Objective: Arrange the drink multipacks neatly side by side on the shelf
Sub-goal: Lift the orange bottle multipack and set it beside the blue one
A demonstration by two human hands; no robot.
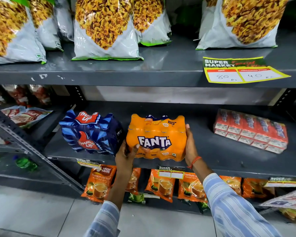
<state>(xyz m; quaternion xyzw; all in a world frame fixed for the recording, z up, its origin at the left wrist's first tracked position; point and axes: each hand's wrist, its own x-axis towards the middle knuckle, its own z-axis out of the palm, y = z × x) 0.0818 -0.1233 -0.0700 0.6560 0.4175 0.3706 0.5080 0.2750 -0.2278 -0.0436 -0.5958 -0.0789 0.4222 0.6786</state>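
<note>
An orange Fanta multipack (156,134) stands at the front of the grey middle shelf (220,151). My left hand (126,153) grips its lower left corner, thumb on the front face. My right hand (190,146) presses flat against its right side. Just to the left stands a blue Thums Up multipack (91,132), turned slightly and a small gap away from the Fanta pack. A red multipack of drink cartons (251,130) lies angled at the right of the same shelf, well apart from the others.
Large snack bags (106,26) fill the shelf above, with a yellow price tag (241,70) on its edge. Orange tea packets (99,183) stand on the shelf below. A neighbouring rack (24,137) at the left holds red packets and green bottles.
</note>
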